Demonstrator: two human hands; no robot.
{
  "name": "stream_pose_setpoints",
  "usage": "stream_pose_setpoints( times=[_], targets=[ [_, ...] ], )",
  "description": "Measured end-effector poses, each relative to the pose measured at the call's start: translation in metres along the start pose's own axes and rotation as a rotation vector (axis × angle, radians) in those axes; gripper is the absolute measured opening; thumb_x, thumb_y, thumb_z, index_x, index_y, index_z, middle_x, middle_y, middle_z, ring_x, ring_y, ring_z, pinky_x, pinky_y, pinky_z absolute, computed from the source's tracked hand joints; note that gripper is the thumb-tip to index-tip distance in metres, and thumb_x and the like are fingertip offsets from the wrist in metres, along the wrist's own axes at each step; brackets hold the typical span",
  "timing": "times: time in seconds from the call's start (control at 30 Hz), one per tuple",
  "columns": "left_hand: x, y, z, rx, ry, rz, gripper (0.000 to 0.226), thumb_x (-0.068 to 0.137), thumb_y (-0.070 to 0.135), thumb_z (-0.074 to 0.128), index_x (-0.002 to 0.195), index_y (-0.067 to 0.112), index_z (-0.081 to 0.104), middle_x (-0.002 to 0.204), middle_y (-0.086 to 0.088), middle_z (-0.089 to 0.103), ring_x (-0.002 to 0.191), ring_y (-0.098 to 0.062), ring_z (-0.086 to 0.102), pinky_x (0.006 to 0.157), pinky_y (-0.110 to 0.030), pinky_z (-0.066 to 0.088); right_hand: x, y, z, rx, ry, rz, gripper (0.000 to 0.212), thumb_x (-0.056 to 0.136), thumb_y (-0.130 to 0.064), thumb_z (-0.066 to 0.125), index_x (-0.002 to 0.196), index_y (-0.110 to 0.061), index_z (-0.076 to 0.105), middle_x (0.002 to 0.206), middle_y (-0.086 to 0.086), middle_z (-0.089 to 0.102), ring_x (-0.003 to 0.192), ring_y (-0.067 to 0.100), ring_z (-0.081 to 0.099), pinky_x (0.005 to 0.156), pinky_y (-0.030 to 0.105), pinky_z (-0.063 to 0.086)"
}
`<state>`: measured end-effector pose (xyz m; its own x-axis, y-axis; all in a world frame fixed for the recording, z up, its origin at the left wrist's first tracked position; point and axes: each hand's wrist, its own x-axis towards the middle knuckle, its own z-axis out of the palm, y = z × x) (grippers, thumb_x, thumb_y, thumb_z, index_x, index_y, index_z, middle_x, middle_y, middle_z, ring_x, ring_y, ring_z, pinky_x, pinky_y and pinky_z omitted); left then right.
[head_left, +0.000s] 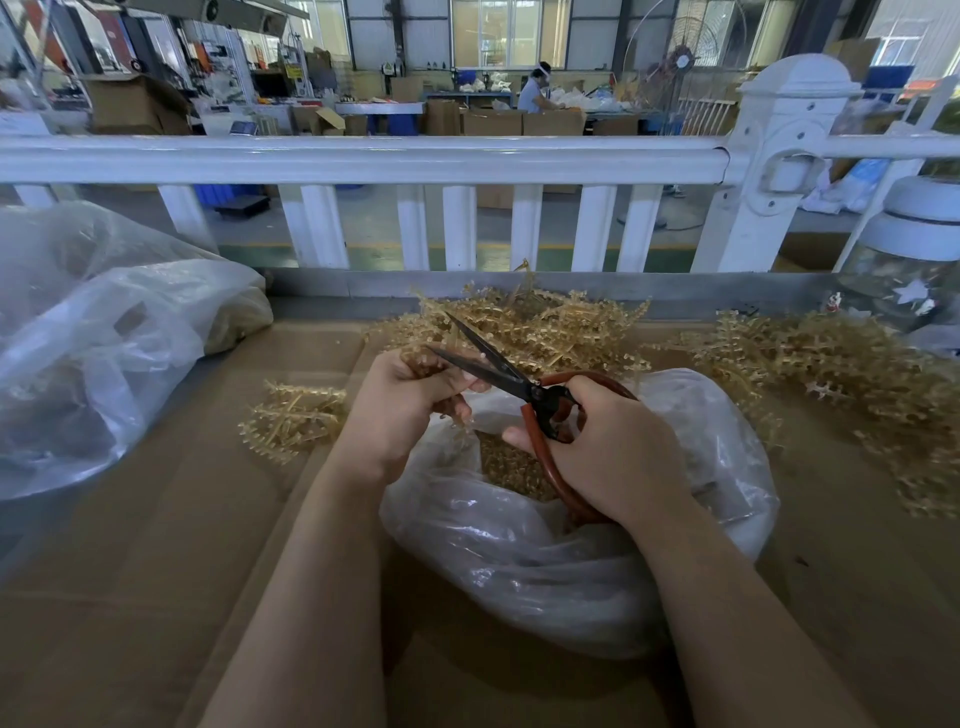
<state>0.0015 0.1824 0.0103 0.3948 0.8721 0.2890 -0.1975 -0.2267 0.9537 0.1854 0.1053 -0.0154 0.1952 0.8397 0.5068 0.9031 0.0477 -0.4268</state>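
Note:
My right hand (613, 452) grips a pair of scissors (519, 379) with black blades and big red-brown loop handles; the blades stand apart. My left hand (405, 405) holds a golden plastic sprig (460, 413) whose top lies between the blades. Both hands hover over an open clear plastic bag (597, 566) that has small golden cut pieces (506, 465) inside. Most of the sprig is hidden in my fist.
Piles of golden sprigs lie at the back middle (545, 327), right (857, 374) and left (296, 421) of the cardboard-covered table (156, 545). A big clear bag (104, 343) sits at the left. A white fence (363, 161) and a glass jar (909, 260) stand behind.

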Motion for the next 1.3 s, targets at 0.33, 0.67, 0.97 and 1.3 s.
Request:
stream_pose_setpoints(
  times=[0.33, 0.67, 0.97, 1.3],
  targets=[
    [0.001, -0.001, -0.002, -0.021, 0.018, -0.008, 0.024, 0.086, -0.009, 0.061, 0.073, 0.007, 0.073, 0.074, -0.01, 0.07, 0.054, -0.019, 0.056, 0.052, -0.024, 0.05, -0.001, -0.001, -0.001, -0.064, 0.041, -0.007, 0.064, 0.07, -0.089, 0.045, 0.087, -0.031, 0.066, 0.069, -0.017, 0.062, 0.062, 0.0, 0.048, 0.054, 0.01, 0.035],
    [0.001, -0.005, -0.004, -0.071, 0.016, -0.061, 0.008, 0.079, 0.012, 0.068, 0.081, 0.006, 0.073, 0.079, -0.012, 0.071, 0.059, -0.019, 0.061, 0.062, -0.028, 0.055, -0.001, -0.003, -0.002, -0.054, 0.038, 0.005, 0.07, 0.068, -0.092, 0.038, 0.084, -0.03, 0.066, 0.064, -0.02, 0.055, 0.059, 0.0, 0.05, 0.054, 0.012, 0.039],
    [0.003, -0.003, 0.001, -0.085, 0.14, -0.041, 0.017, 0.087, 0.0, 0.065, 0.076, 0.007, 0.075, 0.078, -0.013, 0.071, 0.049, -0.017, 0.055, 0.05, -0.028, 0.043, 0.001, -0.003, 0.001, 0.01, 0.015, 0.003, 0.065, 0.07, -0.089, 0.043, 0.084, -0.03, 0.065, 0.063, -0.02, 0.057, 0.059, -0.003, 0.053, 0.055, 0.008, 0.039],
    [0.002, -0.001, 0.003, -0.01, 0.227, -0.046, 0.008, 0.077, -0.003, 0.073, 0.069, 0.0, 0.073, 0.06, -0.006, 0.067, 0.039, -0.012, 0.044, 0.039, -0.018, 0.035, -0.001, -0.005, -0.003, -0.022, 0.026, 0.017, 0.054, 0.069, -0.089, 0.044, 0.085, -0.039, 0.056, 0.063, -0.025, 0.046, 0.062, -0.004, 0.044, 0.054, 0.01, 0.032]
  ],
)
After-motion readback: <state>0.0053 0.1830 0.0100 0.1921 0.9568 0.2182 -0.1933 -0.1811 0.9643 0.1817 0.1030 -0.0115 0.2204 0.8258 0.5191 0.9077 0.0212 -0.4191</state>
